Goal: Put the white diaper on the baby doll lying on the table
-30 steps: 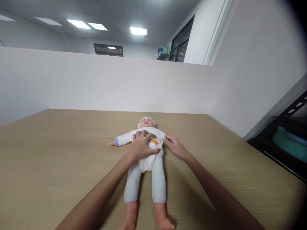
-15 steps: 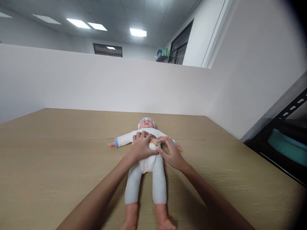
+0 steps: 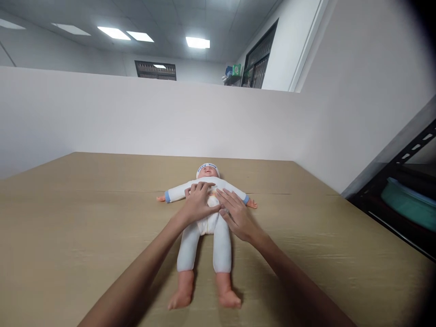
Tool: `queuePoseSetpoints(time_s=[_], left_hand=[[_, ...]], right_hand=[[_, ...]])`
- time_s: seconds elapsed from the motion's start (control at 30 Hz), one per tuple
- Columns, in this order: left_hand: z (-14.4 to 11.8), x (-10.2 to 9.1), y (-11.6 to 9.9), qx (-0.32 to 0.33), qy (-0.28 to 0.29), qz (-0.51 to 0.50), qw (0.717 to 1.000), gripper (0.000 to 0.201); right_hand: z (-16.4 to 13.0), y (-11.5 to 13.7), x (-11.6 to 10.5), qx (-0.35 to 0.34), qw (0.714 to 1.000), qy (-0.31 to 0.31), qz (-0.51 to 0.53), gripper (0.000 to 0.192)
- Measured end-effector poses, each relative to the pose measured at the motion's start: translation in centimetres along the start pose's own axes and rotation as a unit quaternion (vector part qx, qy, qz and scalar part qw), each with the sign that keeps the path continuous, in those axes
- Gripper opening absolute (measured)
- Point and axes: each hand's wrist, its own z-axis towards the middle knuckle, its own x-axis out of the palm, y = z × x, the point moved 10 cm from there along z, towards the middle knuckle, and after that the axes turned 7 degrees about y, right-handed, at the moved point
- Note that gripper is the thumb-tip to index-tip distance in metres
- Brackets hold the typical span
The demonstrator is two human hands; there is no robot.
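A baby doll [image 3: 223, 254] in a white outfit with blue cuffs and a white lettered headband lies on its back on the table, arms spread and feet toward me. Around its waist is a white diaper [image 3: 207, 225] with a coloured print at the front. My left hand [image 3: 199, 202] rests on the doll's left-of-view side at the waist, thumb and fingers apart. Flat against the other side of the waist lies my right hand [image 3: 236, 215], fingers stretched out over the diaper's front. Both hands cover much of the diaper's upper edge.
The tan tabletop [image 3: 85, 236] stretches around the doll up to a low white partition [image 3: 153, 118]. At the right stands a dark metal rack [image 3: 384, 195] holding a teal container [image 3: 408, 204]. Beyond the partition, packages [image 3: 235, 70] sit near a window.
My right hand's bent, pinching fingers have straightened and now lie flat on the diaper's front. My left hand stays at the waist. The view has shifted slightly, showing the doll's feet fully.
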Motion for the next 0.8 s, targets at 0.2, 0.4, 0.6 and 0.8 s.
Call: queuePoseSetpoints(time_s=[0.2,0.4,0.6,0.8], left_hand=[[-9.7,-2.1,-1.9,-0.014,-0.094,-0.008,0.995,0.025],[-13.9,1.4,0.2,0.011,0.017,-0.038,0.999,0.022],[-11.1,1.6,2.6,-0.031,0.049,-0.048,0.997,0.032],[-9.7,2.5,3.0,-0.019,0.034,-0.046,0.998,0.042]], right_hand=[[-4.0,7.2,-0.7,0.045,0.987,-0.034,0.153,0.032],[-5.4,4.4,2.1,0.116,0.987,0.011,0.108,0.011],[-3.5,1.8,2.9,0.176,0.983,0.026,-0.037,0.008],[-3.3,3.6,4.2,0.164,0.978,0.000,-0.129,0.012]])
